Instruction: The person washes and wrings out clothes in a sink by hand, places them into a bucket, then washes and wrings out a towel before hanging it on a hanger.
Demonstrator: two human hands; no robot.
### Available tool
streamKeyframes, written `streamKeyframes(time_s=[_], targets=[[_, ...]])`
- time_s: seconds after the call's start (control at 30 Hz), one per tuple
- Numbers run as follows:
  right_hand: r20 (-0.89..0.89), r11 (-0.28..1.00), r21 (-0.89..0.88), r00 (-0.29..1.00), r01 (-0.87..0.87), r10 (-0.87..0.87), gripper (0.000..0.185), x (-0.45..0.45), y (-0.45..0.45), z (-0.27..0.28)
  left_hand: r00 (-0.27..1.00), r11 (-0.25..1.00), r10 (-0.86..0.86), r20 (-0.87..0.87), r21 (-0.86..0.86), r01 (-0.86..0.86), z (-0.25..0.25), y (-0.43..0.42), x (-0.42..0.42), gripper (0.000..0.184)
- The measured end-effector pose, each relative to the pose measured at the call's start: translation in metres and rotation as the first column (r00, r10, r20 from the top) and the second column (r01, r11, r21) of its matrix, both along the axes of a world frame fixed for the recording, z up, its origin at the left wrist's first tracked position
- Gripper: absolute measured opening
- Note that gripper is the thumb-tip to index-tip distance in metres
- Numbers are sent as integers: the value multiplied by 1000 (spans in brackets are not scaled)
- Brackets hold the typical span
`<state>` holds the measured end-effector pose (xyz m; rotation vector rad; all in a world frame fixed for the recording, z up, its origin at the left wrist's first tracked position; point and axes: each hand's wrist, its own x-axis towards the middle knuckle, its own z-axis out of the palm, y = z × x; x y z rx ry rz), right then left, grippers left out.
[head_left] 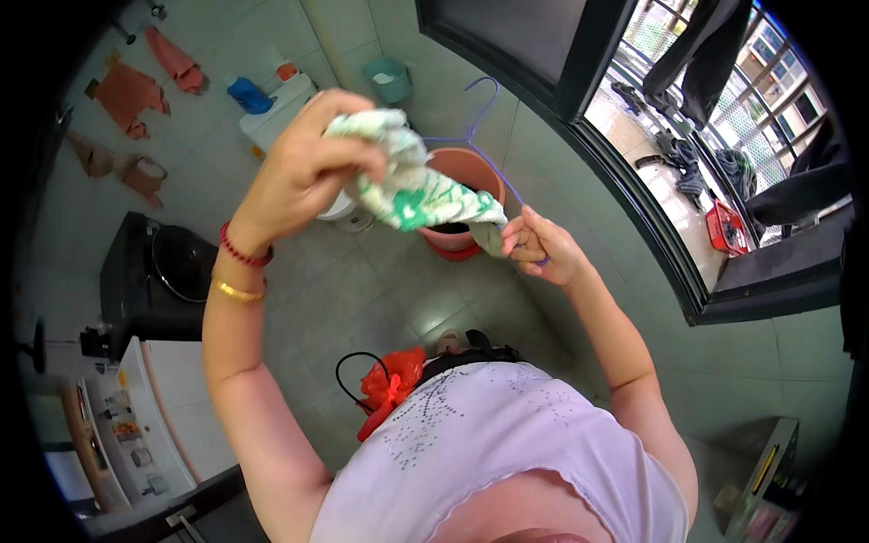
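My left hand (303,158), with a red beaded bracelet and a gold bangle at the wrist, is raised and closed on a bunched white garment (434,201) with a green pattern. Its exact kind cannot be made out in the folds. At the right, my right hand (540,246) is closed on the lower corner of a purple-blue clothes hanger (494,163), whose hook points up and away. The garment stretches from my left hand across to the hanger near my right fingers, partly covering the hanger.
Below the garment stands a pinkish bucket (462,166) with dark contents. A toilet (281,109) with a blue bottle (250,96) is beyond my left hand. A black washbasin (158,281) stands left. The dark-framed window (665,208) is at right. A red bag (394,380) is near my waist.
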<state>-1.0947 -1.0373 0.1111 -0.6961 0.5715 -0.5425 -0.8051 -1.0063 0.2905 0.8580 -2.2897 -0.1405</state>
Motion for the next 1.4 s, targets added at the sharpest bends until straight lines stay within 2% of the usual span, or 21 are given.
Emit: streamKeyframes(time_s=[0.17, 0.27, 0.3, 0.37, 0.4, 0.47, 0.5, 0.57, 0.63, 0.7, 0.83, 0.9, 0.93, 0.97, 1.07, 1.1, 1.17, 1.23, 1.3, 1.33, 1.4], targets=[[49, 997, -12, 996, -74, 75, 45, 33, 18, -3, 999, 987, 46, -6, -154, -46, -13, -5, -31, 23], [206, 985, 141, 971, 96, -124, 41, 53, 32, 17, 997, 983, 38, 72, -184, -24, -26, 3, -51, 23], [210, 984, 135, 967, 117, -144, 41, 48, 28, 18, 983, 996, -81, 167, -32, 88, -32, 18, -54, 36], [195, 969, 141, 954, 204, -229, 34, 43, 18, 12, 961, 994, -98, 259, -19, 106, -38, 27, -53, 42], [228, 982, 93, 956, 166, -183, 29, 24, 4, 7, 926, 978, -154, 344, 187, 93, -39, 35, -51, 45], [206, 980, 30, 958, 195, -197, 22, 17, 6, 20, 875, 811, -304, 378, 584, 29, -45, 48, -42, 51], [243, 988, -65, 963, 140, -120, 20, 4, 1, 23, 880, 813, -300, 370, 581, 33, -53, 47, -36, 51], [186, 986, -95, 975, 138, -119, 17, -1, 4, 39, 924, 535, -169, 343, 820, -206, -78, 42, -22, 49], [119, 985, -124, 987, 123, -108, 15, -2, 12, 51, 994, 678, 79, -69, 735, -3, -122, 22, -10, 46], [-109, 981, -177, 990, 73, -93, 14, -1, 17, 62, 866, 616, 402, -296, 788, -17, -176, -16, -12, 45], [-88, 986, -168, 996, 16, -31, 18, -6, 22, 64, 800, 709, 380, -464, 702, 70, -183, -29, -59, 42], [-212, 970, -239, 973, 35, -87, 18, -12, 26, 71, 821, 739, 388, -418, 674, -6, -176, -29, -81, 36], [-262, 958, -283, 957, 50, -128, 18, -20, 29, 77, 830, 720, 322, -456, 687, 99, -191, -43, -79, 26], [-309, 941, -331, 934, 73, -181, 18, -30, 30, 83, 705, 559, 355, -614, 744, 366, -189, -46, -76, 17], [-486, 879, -476, 836, -9, -255, 19, -74, 33, 86, 579, 656, 344, -739, 630, 415, -177, -66, -69, 11], [-517, 870, -492, 817, -38, -257, 19, -83, 37, 87, 449, 602, 391, -804, 592, 535, -169, -70, -72, 11], [-528, 851, -525, 793, -23, -304, 21, -95, 49, 93, 371, 609, 408, -834, 551, 570, -178, -87, -77, 15], [-490, 855, -518, 806, 37, -331, 22, -107, 58, 96, 503, 694, 409, -762, 617, 370, -189, -98, -89, 10], [-436, 862, -499, 833, 91, -340, 22, -122, 66, 98, 844, 899, 273, -461, 436, -52, -174, -85, -108, 23], [-391, 879, -458, 859, 131, -331, 23, -125, 68, 103, 881, 902, 250, -402, 427, -62, -152, -72, -114, 37], [-373, 870, -468, 859, 153, -351, 22, -139, 77, 106, 873, 929, 254, -416, 356, -100, -146, -74, -120, 28]])
